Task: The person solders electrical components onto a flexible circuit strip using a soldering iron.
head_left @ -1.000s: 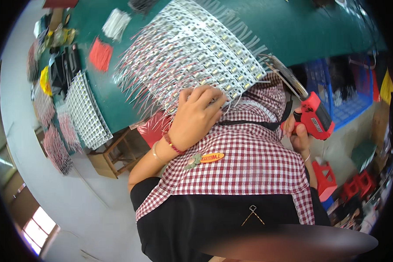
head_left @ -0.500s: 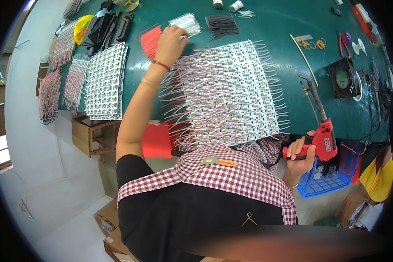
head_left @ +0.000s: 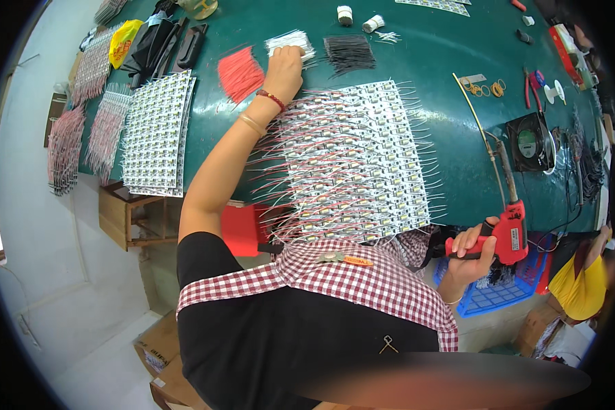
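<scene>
- The left hand (head_left: 285, 76) has left the panel's near edge, where it rested a second ago, and reached past the loose red wires (head_left: 240, 74). It is now at the bundle of thin, straight white wires (head_left: 289, 39), so the work has passed from board to wire supply.
- Its fingers are bent down onto that bundle; whether they pinch a strand I cannot tell.
- The large rectangular white circuit-board panel (head_left: 359, 160), fringed with red and white wires, lies on the green tabletop (head_left: 212, 116) by the apron, untouched by either hand.
- From the panel's middle, the white wires lie at 11 o'clock, the red at 10, and the cut black wires (head_left: 348, 55) at 12.
- At 4 o'clock, the right hand (head_left: 468, 258) stays wrapped, fingers closed, around the handle of the red pistol-shaped soldering gun (head_left: 506, 236), nozzle upward.
</scene>
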Tool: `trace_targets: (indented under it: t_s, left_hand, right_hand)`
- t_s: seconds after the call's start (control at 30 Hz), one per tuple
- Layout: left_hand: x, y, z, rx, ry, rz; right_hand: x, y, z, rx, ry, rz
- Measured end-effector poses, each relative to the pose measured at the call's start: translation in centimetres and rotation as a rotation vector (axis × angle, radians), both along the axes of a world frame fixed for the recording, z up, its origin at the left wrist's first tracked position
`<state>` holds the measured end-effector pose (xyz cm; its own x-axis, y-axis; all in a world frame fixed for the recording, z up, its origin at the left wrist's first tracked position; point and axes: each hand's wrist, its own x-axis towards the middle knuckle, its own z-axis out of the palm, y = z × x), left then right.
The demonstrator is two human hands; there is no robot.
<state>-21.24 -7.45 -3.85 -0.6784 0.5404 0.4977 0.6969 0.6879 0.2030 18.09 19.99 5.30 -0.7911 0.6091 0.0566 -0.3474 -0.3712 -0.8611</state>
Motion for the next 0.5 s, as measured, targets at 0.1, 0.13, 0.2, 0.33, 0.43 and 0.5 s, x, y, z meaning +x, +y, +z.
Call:
trace_targets:
  t_s: [0.1, 0.13, 0.2, 0.33, 0.43, 0.5]
  left_hand:
    - [0.6, -0.3, 1.6, 0.121, -0.116, 0.057]
    - [1.1, -0.1, 2.5, 0.123, -0.113, 0.056]
    - [1.9, 0.2, 3.8, 0.609, -0.480, 0.029]
    - [3.5, 0.8, 2.0, 0.867, -0.675, -0.104]
    - [4.3, 0.7, 1.9, 0.825, -0.675, -0.058]
    - [4.2, 0.6, 2.0, 0.836, -0.672, -0.051]
  right_hand:
    - [-0.7, 0.2, 0.9, 0.078, 0.050, -0.052]
    - [-1.0, 0.1, 1.0, 0.079, 0.054, -0.052]
    - [-1.4, 0.2, 1.2, 0.088, 0.050, -0.051]
    - [-1.9, 0.3, 1.1, 0.083, 0.065, -0.019]
    - [-2.2, 0.2, 1.1, 0.064, 0.075, 0.014]
    - [-2.2, 0.0, 1.3, 0.063, 0.086, 0.031]
